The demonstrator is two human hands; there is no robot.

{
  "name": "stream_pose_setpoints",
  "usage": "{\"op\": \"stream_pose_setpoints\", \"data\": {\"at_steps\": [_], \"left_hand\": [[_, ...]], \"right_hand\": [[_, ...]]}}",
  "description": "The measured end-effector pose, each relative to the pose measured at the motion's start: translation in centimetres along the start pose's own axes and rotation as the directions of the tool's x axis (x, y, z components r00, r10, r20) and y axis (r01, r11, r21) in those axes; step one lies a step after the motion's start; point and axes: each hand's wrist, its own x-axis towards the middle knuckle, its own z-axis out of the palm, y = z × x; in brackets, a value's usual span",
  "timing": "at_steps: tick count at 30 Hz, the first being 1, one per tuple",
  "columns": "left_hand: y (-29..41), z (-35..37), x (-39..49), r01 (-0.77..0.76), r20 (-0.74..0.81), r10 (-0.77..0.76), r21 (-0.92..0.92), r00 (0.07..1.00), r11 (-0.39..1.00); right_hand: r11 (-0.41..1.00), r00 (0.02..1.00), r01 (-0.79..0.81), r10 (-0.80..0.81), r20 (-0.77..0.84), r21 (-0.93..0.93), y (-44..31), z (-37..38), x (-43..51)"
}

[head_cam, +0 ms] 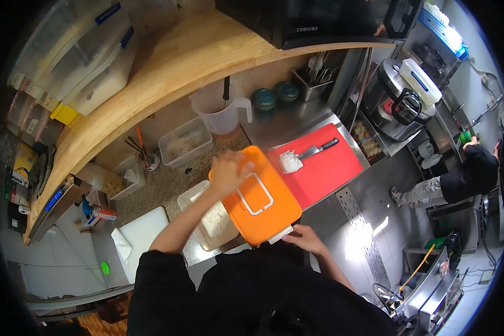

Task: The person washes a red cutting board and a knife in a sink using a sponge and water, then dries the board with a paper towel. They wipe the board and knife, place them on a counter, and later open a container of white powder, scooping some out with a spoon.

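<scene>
An orange lid (273, 185) with a pale rectangular outline on top lies before me, with a white clip (280, 234) on its near edge; the container body under it is mostly hidden. My left hand (228, 173), blurred, is at the lid's far left corner, and its exact hold is unclear. At the near right corner, the fingers of my right hand (305, 239) grip the clip. Left of the lid, partly under my left forearm, is a clear plastic container (218, 222) with pale contents. To the right, a red cutting board (327, 176) bears a knife (324, 147) and a crumpled white cloth (291, 162).
Behind stand a plastic measuring jug (216, 111), a clear bin (185, 143) and two teal lidded pots (264, 98). A white cutting board (138, 239) lies left. A wooden shelf (185, 54) overhangs the counter. Right, a large metal cooker (395, 101) stands near another person (458, 172).
</scene>
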Motion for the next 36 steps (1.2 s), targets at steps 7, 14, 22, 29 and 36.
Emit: {"op": "stream_pose_setpoints", "data": {"at_steps": [7, 14, 22, 29, 36], "left_hand": [[12.1, 4.3, -13.5, -0.277, 0.244, 0.257, 0.049, 0.935, 0.960], [12.7, 4.5, -12.9, -0.286, 0.136, 0.268, 0.140, 0.954, 0.948], [12.8, 3.5, -12.3, -0.240, 0.013, 0.239, 0.052, 0.971, 0.969], [9.3, -4.2, -13.4, -0.180, -0.361, 0.184, 0.045, 0.914, 0.983], [4.9, -11.1, -16.1, 0.100, -0.705, -0.221, -0.209, 0.674, 0.973]], "right_hand": [[0.994, 0.944, 0.010, 0.027, -0.330, 0.109, -5.3, -3.4, 1.5], [0.928, 0.894, -0.080, -0.096, -0.439, -0.365, -8.4, -2.1, 2.3], [0.991, 0.951, 0.021, 0.021, -0.308, 0.134, -11.0, -1.0, 2.3], [0.892, 0.923, 0.371, -0.384, 0.001, 0.260, -20.9, 2.5, 3.9], [0.791, 0.921, 0.354, -0.387, 0.041, -0.499, -18.8, 1.4, 10.4]]}}
